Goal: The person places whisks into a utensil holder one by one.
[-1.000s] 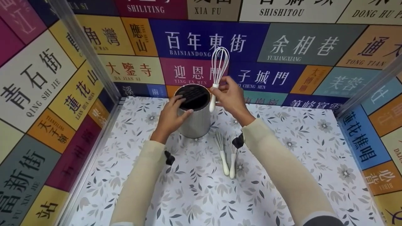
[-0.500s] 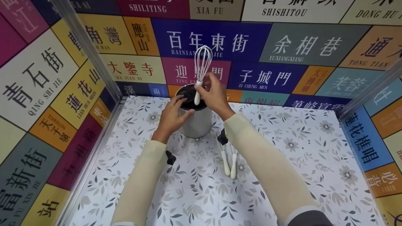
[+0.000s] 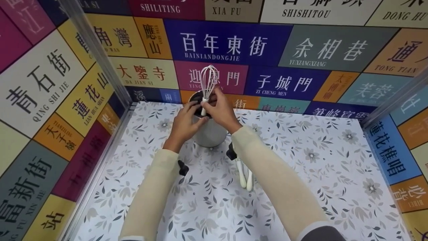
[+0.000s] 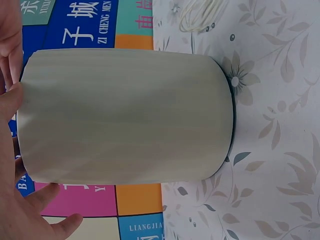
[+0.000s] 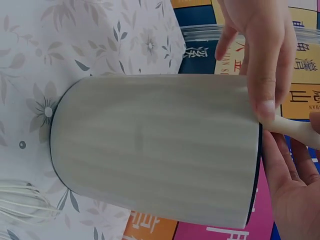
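A pale grey, ribbed cylindrical canister stands upright on the table. Over its rim my left hand holds on, thumb at the near side and fingers across the dark opening. My right hand pinches a white whisk near the top of its handle. Wires point up, and the handle's lower end hangs at the mouth of the canister. In the right wrist view the whisk's handle sits right at the rim beside the left thumb. What lies inside the canister is hidden.
Two more whisks lie on the floral tabletop, their wire ends partly covered by the right sleeve in the head view. Walls with coloured sign panels close off the back and both sides.
My right hand has brought the whisk left, from beside the canister to over its opening, then lowered it. The left hand has stayed on the rim. The two lying whisks have not moved.
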A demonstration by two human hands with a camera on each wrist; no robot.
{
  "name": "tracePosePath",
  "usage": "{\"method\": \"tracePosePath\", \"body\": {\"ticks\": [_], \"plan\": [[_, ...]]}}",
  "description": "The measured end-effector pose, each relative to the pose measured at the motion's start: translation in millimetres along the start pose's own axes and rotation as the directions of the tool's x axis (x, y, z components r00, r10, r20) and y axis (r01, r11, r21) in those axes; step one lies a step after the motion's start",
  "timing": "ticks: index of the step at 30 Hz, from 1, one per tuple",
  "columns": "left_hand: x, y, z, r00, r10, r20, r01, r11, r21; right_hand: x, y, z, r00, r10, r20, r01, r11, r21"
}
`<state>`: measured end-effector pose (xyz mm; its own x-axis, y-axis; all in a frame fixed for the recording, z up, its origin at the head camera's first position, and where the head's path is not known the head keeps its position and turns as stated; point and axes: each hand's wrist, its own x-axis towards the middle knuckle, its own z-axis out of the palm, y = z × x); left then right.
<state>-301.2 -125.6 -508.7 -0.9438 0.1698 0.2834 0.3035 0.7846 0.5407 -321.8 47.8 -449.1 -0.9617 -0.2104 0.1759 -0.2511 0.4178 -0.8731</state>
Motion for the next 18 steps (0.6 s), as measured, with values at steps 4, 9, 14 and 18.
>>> {"method": "tracePosePath", "body": {"ticks": [4,9,14,18], "plan": [[0.7,1.3,0.2,1.0,-0.012,0.007,0.012,1.0,0.02,-1.1,0.5,3.7,1.0,-0.006,0.01,0.006,1.0,-0.021],[0.7,2.4,-0.8,1.0,-0.024,0.014,0.024,0.999,0.024,0.0,0.3,6.7,1.0,0.002,0.024,-0.001,0.999,-0.041],[0.2,1.8,-1.5,1.0,-0.016,0.008,0.015,1.0,0.023,1.0,-0.5,8.6,0.999,0.022,0.031,-0.02,0.998,-0.053],[0.3,1.0,-1.0,1.0,0.0,-0.004,0.0,1.0,0.021,0.8,-1.0,9.1,0.999,0.025,0.027,-0.023,0.998,-0.056]]}}
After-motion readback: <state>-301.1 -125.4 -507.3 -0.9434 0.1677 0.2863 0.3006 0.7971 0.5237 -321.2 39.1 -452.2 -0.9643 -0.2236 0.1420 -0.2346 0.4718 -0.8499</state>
